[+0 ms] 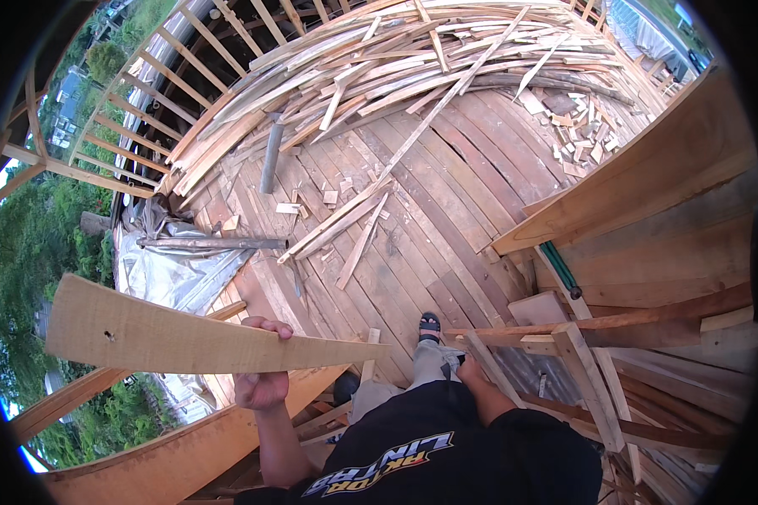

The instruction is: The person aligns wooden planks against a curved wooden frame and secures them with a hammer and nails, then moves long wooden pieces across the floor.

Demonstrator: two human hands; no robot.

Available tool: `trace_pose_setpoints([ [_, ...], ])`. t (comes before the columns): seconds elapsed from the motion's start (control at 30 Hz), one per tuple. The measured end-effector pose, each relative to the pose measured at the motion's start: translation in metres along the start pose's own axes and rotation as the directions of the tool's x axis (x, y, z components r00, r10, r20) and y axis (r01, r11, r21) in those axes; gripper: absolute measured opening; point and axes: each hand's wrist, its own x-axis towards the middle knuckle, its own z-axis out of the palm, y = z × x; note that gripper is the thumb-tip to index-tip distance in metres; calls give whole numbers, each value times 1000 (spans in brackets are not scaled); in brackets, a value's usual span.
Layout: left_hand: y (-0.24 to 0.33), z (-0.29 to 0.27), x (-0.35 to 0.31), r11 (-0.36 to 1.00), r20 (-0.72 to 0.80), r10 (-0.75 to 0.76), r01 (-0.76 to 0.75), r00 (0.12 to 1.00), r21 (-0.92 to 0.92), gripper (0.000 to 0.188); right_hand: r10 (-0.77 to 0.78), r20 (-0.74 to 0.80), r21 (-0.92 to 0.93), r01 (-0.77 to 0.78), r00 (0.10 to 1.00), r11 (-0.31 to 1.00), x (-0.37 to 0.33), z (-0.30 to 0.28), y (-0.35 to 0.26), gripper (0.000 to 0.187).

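My left hand (265, 383) grips a wooden board (177, 335) by its middle, thumb below and fingers over the upper edge. The board is pale, widens toward the left and has a small dark knot near that end. It is held up well above the floor. Down beside my right thigh is my right hand (470, 370), close to the grey trousers (429, 362). Its fingers are too small and partly hidden to read.
A large heap of sawn wood strips (379, 71) covers the far floor. Small offcuts (583, 135) lie at the far right. A grey pipe (271, 158) and a silvery sheet (168, 268) are to the left. Wooden framing (589, 383) stands close on my right; slatted railing (156, 105) borders the far left.
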Motion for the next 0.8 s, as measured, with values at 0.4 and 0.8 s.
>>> trace_pose_setpoints([
  [0.4,-24,-7,218,984,156,98,-72,983,-164,72,127,246,165,-171,961,971,91,-24,-30,48],
  [0.8,-142,51,456,952,561,-146,271,815,-145,65,80,-32,407,-60,996,912,160,-185,-204,44],
])
